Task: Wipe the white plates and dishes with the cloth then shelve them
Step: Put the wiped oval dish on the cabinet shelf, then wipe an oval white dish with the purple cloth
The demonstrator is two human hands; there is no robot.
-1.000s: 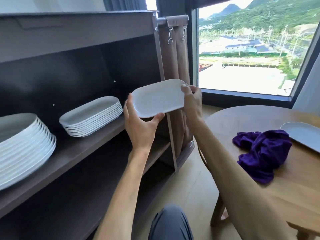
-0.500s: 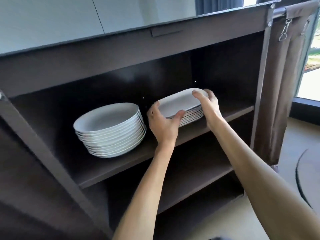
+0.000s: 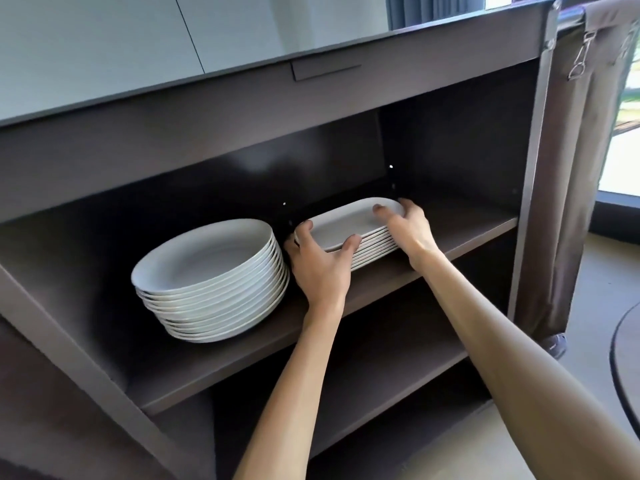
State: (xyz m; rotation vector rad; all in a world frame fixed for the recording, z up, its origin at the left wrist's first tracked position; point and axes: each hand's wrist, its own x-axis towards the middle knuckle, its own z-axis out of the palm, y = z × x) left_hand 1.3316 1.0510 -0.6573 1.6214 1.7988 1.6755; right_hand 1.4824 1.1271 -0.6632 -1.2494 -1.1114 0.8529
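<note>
Nearest in the head view, two bare forearms reach up and away into a dark brown shelf unit, over its lower shelf. On the middle shelf the left hand has its grip on the left end of the top oval dish, thumb curled over the near rim and fingers wrapped round the end. The right hand holds the right end, fingertips lying on the dish's upper face and the thumb side against the stack's edge. That dish sits on, or a hair above, the stack of oval dishes toward the right of the middle shelf; I cannot tell whether its full weight is down yet. Just left of it, close but apart, stands a taller stack of round plates. Farther back is the dark rear wall, and to the right hangs a brown fabric bag clipped to the unit's side. The dish looks like glazed china: stiff, fairly heavy for its size, slick, and liable to chip on its neighbours. Holding it at both short ends seems the sound choice, letting it settle flat and square before the fingers slide out. The cloth is out of view.
</note>
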